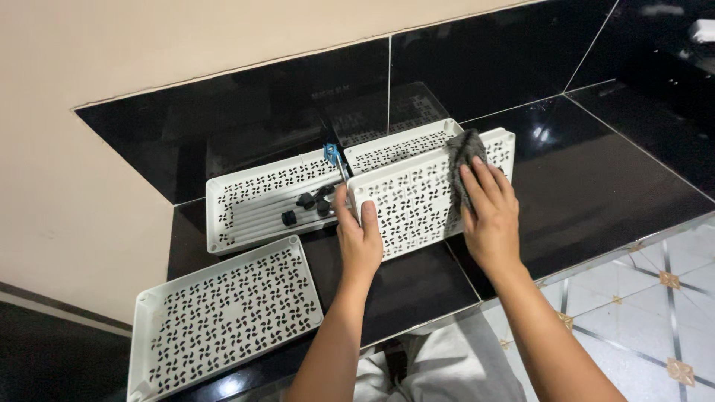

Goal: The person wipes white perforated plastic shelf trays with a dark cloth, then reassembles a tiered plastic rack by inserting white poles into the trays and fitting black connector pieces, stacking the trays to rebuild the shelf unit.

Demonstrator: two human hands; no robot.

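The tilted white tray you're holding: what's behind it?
Behind the tilted tray, another white perforated tray holds pale rods, black fittings and a blue-tipped piece. Its right part is covered.

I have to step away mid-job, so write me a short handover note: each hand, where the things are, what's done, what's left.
Left hand: grips the left end of the white perforated plastic tray, holding it tilted on its edge on the glossy black tiled counter.
Right hand: presses a grey cloth against the tray's upper right face.
Behind it lies a second white perforated tray holding white rods, black small parts and a blue clip. A third white perforated tray lies flat at the front left.
Done: cannot tell how much is wiped.
Left: probably the rest of the held tray's face.
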